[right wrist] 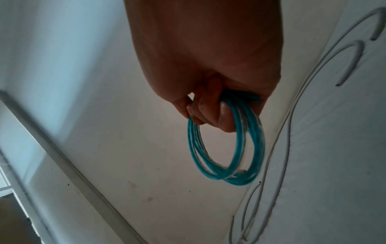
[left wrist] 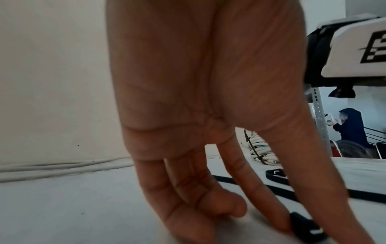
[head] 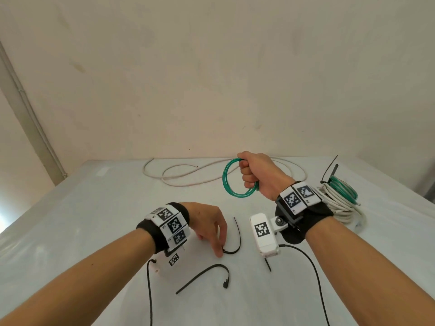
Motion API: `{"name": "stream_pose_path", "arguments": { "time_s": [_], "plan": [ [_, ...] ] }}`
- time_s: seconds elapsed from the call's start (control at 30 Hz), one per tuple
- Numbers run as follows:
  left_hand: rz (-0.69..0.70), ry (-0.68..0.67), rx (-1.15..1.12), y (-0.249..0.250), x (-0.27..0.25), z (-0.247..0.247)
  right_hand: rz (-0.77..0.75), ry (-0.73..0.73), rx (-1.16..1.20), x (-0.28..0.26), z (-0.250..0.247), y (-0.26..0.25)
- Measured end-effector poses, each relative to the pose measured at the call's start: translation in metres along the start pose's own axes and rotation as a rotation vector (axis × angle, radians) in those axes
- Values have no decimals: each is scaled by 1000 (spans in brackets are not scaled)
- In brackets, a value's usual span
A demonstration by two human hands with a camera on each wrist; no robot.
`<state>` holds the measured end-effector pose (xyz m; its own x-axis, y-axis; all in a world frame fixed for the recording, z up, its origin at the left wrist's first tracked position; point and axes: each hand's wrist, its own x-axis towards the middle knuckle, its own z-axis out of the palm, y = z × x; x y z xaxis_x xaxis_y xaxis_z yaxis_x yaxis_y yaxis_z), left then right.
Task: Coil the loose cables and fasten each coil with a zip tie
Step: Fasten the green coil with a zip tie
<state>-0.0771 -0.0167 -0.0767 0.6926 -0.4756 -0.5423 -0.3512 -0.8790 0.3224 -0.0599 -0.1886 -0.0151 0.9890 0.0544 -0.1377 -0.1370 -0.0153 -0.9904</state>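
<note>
My right hand [head: 249, 171] is raised above the far half of the table and grips a small coil of green cable [head: 227, 184], its fingers curled through the loops [right wrist: 225, 156]. My left hand [head: 220, 249] reaches down to the white table [head: 94, 208]. There its index finger [left wrist: 261, 189] and thumb pinch the head [left wrist: 307, 227] of a curved black zip tie [head: 237, 238], which lies on the surface. The other left fingers are curled under the palm.
A loose white cable [head: 179, 177] snakes along the table's far edge by the wall. White and green coils, tied in a bundle [head: 339, 201], lie at the right. Two more black zip ties [head: 204, 270] [head: 268, 265] lie near me. A person [left wrist: 351, 128] sits far off to the right.
</note>
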Motion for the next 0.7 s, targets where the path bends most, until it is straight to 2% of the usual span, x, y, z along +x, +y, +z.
{"name": "stream_pose_path", "arguments": {
  "time_s": [0.17, 0.23, 0.37, 0.47, 0.57, 0.7],
  "plan": [
    [88, 45, -28, -3, 7, -1, -11, -6, 25, -1, -2, -1],
    [106, 97, -109, -8, 6, -7, -12, -13, 36, -1, -2, -1],
    [145, 324, -401, -23, -3, -26, -38, -5, 27, -1, 0, 2],
    [165, 483, -474, -31, -16, -41, -134, 123, -167, 4, 1, 6],
    [163, 455, -315, -30, -33, -52, -234, 203, -358, 11, 0, 13],
    [193, 324, -157, -15, -50, -57, -321, 141, -473, 17, 5, 19]
  ]
}}
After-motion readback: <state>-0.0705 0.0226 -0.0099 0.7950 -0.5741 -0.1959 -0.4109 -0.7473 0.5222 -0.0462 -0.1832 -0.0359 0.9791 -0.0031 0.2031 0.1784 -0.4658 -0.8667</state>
